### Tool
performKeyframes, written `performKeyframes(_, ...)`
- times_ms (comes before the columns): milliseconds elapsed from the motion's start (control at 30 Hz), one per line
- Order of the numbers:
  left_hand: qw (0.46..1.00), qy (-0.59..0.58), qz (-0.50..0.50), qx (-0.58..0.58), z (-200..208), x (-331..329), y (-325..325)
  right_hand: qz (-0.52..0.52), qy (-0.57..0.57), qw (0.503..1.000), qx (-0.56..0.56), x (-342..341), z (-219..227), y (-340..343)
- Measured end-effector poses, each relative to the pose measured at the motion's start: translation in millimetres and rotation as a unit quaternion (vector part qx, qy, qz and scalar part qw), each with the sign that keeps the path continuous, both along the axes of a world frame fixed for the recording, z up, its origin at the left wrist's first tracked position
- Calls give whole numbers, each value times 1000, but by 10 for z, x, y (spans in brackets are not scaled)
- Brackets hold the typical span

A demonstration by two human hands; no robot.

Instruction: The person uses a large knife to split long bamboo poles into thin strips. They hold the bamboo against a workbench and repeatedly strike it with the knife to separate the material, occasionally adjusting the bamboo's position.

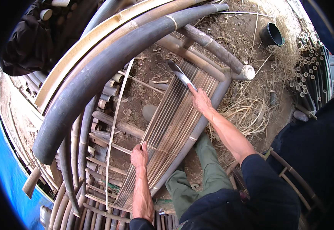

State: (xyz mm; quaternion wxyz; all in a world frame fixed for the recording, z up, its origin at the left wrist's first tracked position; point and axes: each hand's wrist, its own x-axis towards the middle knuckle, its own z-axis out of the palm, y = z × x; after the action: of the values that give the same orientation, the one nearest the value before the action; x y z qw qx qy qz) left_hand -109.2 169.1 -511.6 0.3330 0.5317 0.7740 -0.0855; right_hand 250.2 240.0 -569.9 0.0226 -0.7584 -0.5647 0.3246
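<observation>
In front of me lies a panel of thin, parallel bamboo slats [178,130], set beside a thick grey bamboo pole [193,138] that runs along its right side. My right hand [202,101] is closed around the handle of a knife [179,74]. Its broad, slightly curved metal blade points away to the upper left, over the far part of the slats. At the panel's left edge my left hand [139,155] has its fingers curled round an outer bamboo slat, thumb upward. Part of its grip is hidden under the hand.
Thick, curved bamboo poles [109,63] arch across the left. A capped pole end [247,72] juts out at the far right of the frame. Beyond stand a black bucket [271,34] and stacked bamboo poles [308,73]. Loose shavings [247,115] litter the ground.
</observation>
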Motion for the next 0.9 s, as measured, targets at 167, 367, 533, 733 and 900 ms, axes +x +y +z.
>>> performKeyframes(167, 1000, 19, -5, -8, -89, -56, -180, 40, -63, 996, -56, 21, 20, 133)
performKeyframes(367, 985, 86, 62, -133, -593, -566, -958, 152, -171, 966, -119, 139, 59, 399)
performKeyframes(533, 996, 54, 40, -57, -505, -740, -997, 176, -192, 965, -24, 30, 432, 689)
performKeyframes(733, 996, 47, 28, -75, -571, -909, -1063, 277, -239, 929, -57, -137, 498, 714)
performKeyframes(900, 998, 4, 30, -54, -562, -1028, -1253, 309, -179, 926, -124, -213, 386, 492)
